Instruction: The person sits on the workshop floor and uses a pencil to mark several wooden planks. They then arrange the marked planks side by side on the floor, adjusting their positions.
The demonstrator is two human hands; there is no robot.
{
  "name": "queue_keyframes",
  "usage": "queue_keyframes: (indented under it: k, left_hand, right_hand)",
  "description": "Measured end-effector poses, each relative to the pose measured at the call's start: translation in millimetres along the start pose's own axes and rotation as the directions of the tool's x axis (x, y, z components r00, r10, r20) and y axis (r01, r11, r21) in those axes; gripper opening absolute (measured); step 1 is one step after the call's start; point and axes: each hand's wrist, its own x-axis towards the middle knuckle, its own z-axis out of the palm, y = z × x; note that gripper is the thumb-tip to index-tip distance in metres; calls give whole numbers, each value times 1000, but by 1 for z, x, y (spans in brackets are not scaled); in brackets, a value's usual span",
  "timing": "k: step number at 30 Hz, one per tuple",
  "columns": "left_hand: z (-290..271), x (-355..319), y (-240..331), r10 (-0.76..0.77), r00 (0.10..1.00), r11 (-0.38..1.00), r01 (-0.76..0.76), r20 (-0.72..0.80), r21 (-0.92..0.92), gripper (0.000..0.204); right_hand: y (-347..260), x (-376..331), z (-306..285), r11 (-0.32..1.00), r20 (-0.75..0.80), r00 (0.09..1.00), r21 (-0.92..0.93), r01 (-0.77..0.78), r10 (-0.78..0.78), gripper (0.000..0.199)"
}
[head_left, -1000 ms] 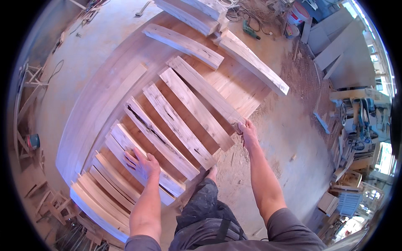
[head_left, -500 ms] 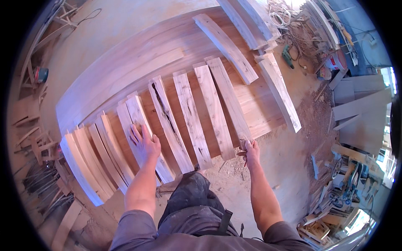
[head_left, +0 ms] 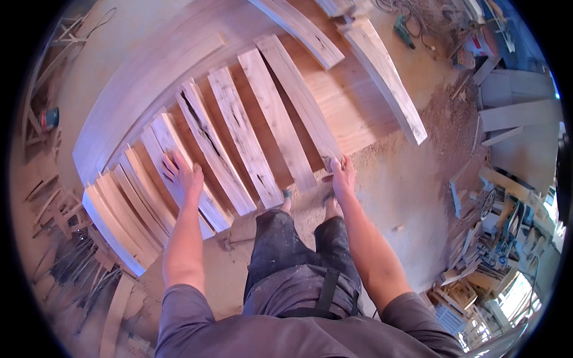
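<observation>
My left hand [head_left: 184,179] lies with spread fingers on a pale wooden board [head_left: 173,140], one of a close pair. My right hand [head_left: 342,179] is closed at the near end of another long board [head_left: 298,98], the rightmost of the slanted row. A small dark thing shows beside its fingers, too unclear to name. Between my hands lie a board with a long dark crack [head_left: 206,137], a knotty board [head_left: 242,131] and a plainer board [head_left: 277,119]. All rest across a wide wooden panel [head_left: 364,113].
Narrow boards [head_left: 128,218] stand on edge at the left. Thicker pieces [head_left: 388,77] lie at the far right of the panel. A green power drill [head_left: 403,32] sits on the dusty floor beyond. Scrap wood and tools [head_left: 501,230] crowd the right side; thin rods [head_left: 77,268] lie lower left.
The view has shifted, so the boards and both hands appear further up and left, and more of my legs shows. Each hand stays at the same board.
</observation>
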Motion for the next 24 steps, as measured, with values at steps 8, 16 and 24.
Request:
queue_keyframes:
  k: [8,16,24]
  left_hand:
    - [-47,-81,265,107,982,530,79,159,-844,72]
    - [-3,-112,407,-207,909,834,357,361,-420,107]
    - [-37,-148,382,-84,827,113,562,555,-820,109]
  right_hand:
    - [-1,-5,-7,983,-11,1000,-183,5,-7,60]
    - [42,31,-141,945,205,978,-311,104,-40,50]
    - [18,30,-234,948,284,925,-261,-180,254,27]
